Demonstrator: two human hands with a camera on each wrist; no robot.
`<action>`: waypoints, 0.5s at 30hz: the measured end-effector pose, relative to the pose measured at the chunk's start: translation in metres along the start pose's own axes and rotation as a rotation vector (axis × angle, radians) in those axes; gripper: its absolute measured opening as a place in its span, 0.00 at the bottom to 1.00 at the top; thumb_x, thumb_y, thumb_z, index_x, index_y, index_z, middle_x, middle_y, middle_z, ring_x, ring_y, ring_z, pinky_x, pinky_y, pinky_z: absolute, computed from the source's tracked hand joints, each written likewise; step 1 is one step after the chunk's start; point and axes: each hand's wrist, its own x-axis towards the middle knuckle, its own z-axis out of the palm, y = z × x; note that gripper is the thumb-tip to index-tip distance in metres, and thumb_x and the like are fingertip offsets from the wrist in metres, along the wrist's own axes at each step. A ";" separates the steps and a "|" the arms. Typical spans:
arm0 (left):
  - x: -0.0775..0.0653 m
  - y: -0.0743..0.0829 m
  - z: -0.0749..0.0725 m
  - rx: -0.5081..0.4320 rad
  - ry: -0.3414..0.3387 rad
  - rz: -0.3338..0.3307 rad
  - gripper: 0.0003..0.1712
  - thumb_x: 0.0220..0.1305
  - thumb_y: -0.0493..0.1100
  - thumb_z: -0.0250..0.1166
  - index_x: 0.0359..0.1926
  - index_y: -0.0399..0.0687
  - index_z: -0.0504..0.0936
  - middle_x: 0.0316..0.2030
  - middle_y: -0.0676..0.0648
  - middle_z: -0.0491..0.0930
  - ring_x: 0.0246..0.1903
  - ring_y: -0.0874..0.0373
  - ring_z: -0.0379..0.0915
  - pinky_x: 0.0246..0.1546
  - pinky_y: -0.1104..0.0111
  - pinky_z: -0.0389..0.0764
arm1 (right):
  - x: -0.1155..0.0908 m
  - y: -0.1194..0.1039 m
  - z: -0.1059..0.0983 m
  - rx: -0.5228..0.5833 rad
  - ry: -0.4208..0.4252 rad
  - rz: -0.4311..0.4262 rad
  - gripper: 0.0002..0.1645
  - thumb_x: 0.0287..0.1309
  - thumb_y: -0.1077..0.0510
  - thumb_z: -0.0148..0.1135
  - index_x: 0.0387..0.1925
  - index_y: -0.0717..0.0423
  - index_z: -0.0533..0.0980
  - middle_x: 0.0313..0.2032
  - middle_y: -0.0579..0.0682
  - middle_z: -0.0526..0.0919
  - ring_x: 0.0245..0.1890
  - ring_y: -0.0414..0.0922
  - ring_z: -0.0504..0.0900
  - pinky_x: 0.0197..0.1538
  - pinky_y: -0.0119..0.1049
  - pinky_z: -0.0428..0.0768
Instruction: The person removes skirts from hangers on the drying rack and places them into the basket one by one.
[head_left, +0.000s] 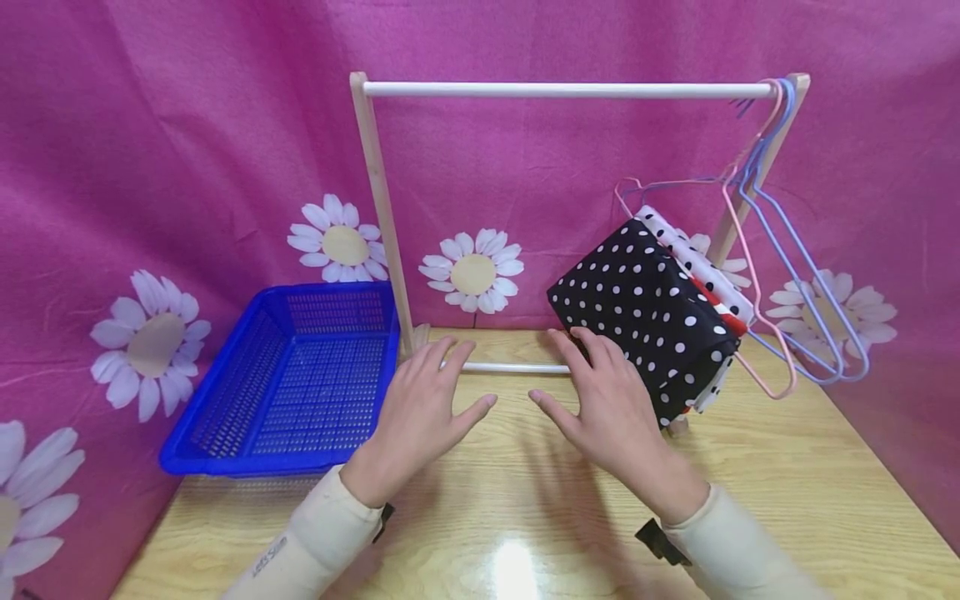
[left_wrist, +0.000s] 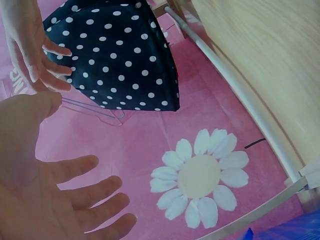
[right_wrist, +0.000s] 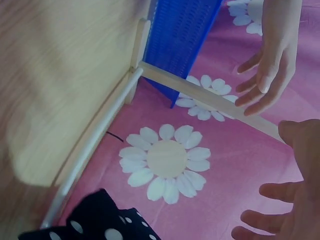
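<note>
Both hands hover over the table in front of the rack, fingers spread and holding nothing. In the head view the left hand (head_left: 420,404) is between the blue basket and the rack's middle. The right hand (head_left: 611,408) overlaps the lower left of a black cloth with white dots (head_left: 637,300). That cloth hangs from a hanger at the rack's right end, with a white dotted cloth (head_left: 697,262) and a strip of red behind it. Pink (head_left: 738,225) and blue hangers (head_left: 806,283) hang bare beside it. The left wrist view shows the left palm (left_wrist: 45,190) with fingers apart.
A wooden rack with a white top rail (head_left: 562,89) and a lower bar (head_left: 513,367) stands at the back of the table (head_left: 480,492). The blue basket (head_left: 322,375) sits to its left. A pink flowered curtain (head_left: 225,125) surrounds the table.
</note>
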 end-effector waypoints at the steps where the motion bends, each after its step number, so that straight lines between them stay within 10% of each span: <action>1: 0.001 0.000 0.000 -0.005 0.006 0.004 0.40 0.63 0.66 0.66 0.67 0.48 0.74 0.61 0.41 0.77 0.62 0.46 0.74 0.60 0.50 0.78 | 0.001 0.000 -0.002 0.006 -0.005 0.008 0.44 0.58 0.34 0.67 0.70 0.49 0.68 0.65 0.60 0.73 0.65 0.60 0.71 0.63 0.60 0.75; 15: 0.015 0.003 -0.010 -0.079 0.053 0.009 0.34 0.63 0.62 0.68 0.62 0.46 0.78 0.56 0.45 0.82 0.56 0.48 0.79 0.55 0.52 0.81 | 0.008 0.009 -0.042 0.034 0.041 -0.009 0.35 0.59 0.41 0.69 0.62 0.55 0.75 0.59 0.60 0.78 0.61 0.60 0.75 0.61 0.60 0.75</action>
